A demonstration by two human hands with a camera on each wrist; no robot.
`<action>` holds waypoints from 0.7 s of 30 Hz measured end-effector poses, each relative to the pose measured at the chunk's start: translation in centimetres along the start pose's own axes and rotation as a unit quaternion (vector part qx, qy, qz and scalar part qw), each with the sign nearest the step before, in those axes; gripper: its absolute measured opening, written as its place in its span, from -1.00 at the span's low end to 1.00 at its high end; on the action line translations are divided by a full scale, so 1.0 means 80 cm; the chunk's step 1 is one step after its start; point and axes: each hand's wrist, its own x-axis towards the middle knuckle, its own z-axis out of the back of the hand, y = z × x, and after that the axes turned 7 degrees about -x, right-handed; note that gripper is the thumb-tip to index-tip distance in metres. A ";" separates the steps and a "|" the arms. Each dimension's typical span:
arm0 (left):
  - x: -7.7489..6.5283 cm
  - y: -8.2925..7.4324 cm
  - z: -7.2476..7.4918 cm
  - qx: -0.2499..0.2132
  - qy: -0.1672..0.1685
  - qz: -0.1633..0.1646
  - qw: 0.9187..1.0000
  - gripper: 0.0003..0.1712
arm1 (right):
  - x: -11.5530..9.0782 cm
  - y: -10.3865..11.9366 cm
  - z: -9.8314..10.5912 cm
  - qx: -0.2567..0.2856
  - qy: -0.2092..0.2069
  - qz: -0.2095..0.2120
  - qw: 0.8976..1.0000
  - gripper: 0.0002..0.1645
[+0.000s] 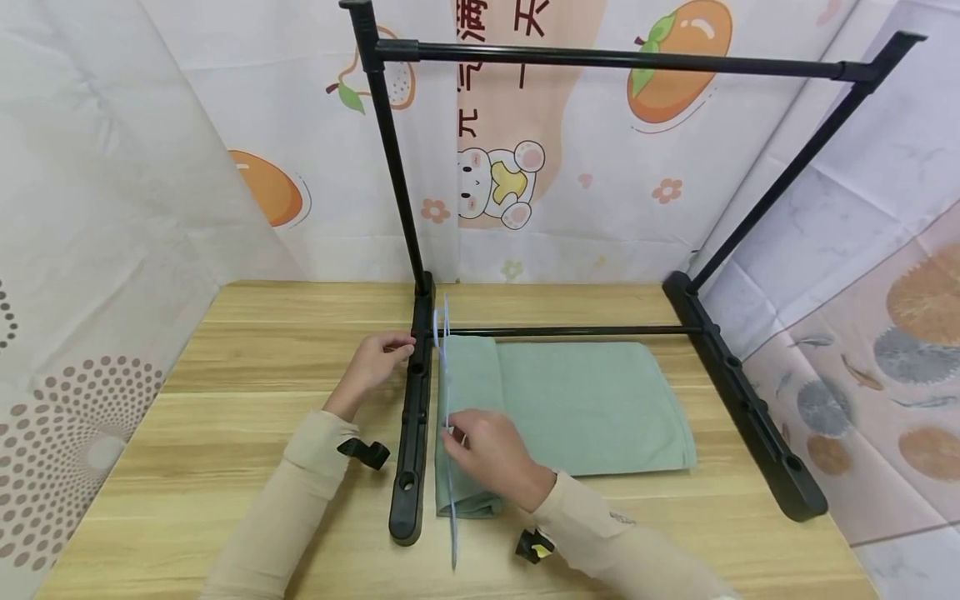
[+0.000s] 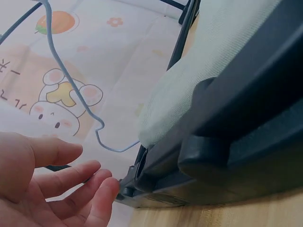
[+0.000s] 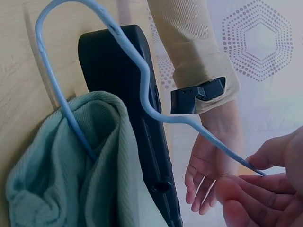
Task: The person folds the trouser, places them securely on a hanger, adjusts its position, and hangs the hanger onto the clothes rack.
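A blue wire clothes hanger point(image 1: 453, 537) stands on edge over the left end of a folded green cloth point(image 1: 592, 408). My right hand point(image 1: 491, 454) pinches the hanger's wire between thumb and fingers. In the right wrist view, one bar of the hanger point(image 3: 144, 90) runs outside the cloth, and its other bar goes into the fold of the cloth point(image 3: 28, 184). My left hand point(image 1: 372, 371) holds nothing. Its fingers are loosely bent, with the fingertips right beside the left foot point(image 1: 407, 508) of a black rack.
The rack's top bar point(image 1: 600, 57) spans high above the cloth. A thin lower bar point(image 1: 570, 332) crosses behind the cloth, and the right foot point(image 1: 750, 408) stands beyond its right end. Printed curtains point(image 1: 585, 200) hang behind and at both sides of the wooden table point(image 1: 225, 400).
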 end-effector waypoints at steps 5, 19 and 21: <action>0.000 0.003 0.004 -0.049 -0.005 0.004 0.999 -0.65 | 0.004 0.003 -0.010 0.014 -0.018 0.029 0.999 -0.89; 0.002 0.017 0.018 -0.151 0.002 0.003 0.989 -0.63 | 0.016 0.019 -0.026 0.008 0.031 0.053 0.998 -0.84; 0.003 0.019 0.019 -0.167 0.015 -0.003 0.986 -0.61 | 0.018 0.020 -0.028 0.008 0.037 0.056 0.998 -0.84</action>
